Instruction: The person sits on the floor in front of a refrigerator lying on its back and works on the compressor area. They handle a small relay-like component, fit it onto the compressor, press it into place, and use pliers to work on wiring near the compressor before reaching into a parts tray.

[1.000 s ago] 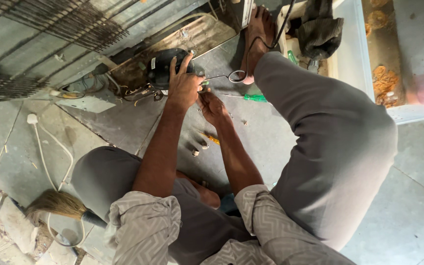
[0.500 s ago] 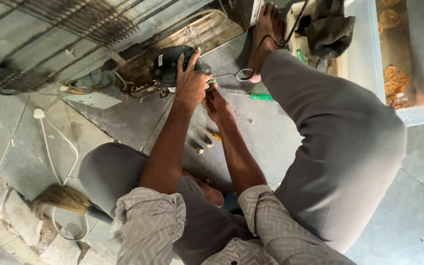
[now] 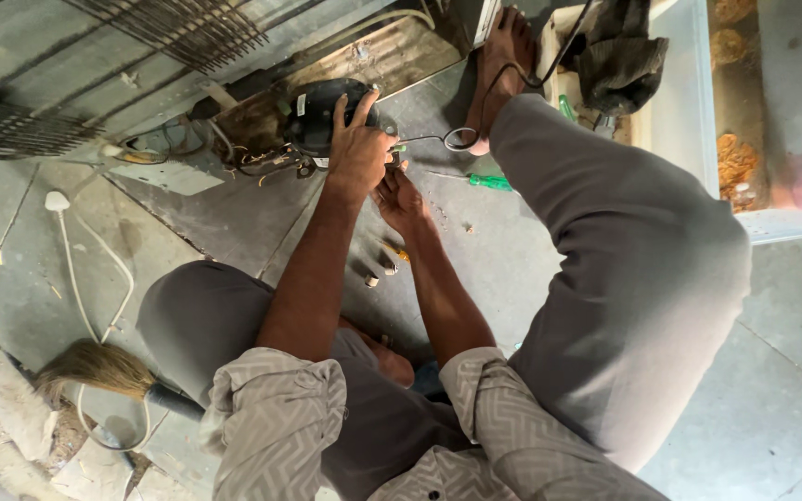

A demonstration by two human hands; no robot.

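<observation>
My left hand (image 3: 359, 148) lies over the black rounded compressor (image 3: 317, 111) at the base of an appliance, fingers spread across its top and side. My right hand (image 3: 399, 197) sits just below it, fingers curled up toward the heel of the left hand, where a thin dark tube (image 3: 438, 139) with a small loop ends. Something small and green shows between the two hands. What the right fingers pinch is hidden.
A green-handled screwdriver (image 3: 491, 182) lies on the concrete floor to the right. Two small cylinders (image 3: 371, 280) and a yellow-handled tool (image 3: 396, 250) rest under my right forearm. My bare foot (image 3: 503, 56), a dark cloth (image 3: 619, 56), a broom (image 3: 95, 366) and a white cable (image 3: 95, 269) surround me.
The view has drifted a little. Both hands stay at the compressor, the left one's fingers shifting slightly on its top.
</observation>
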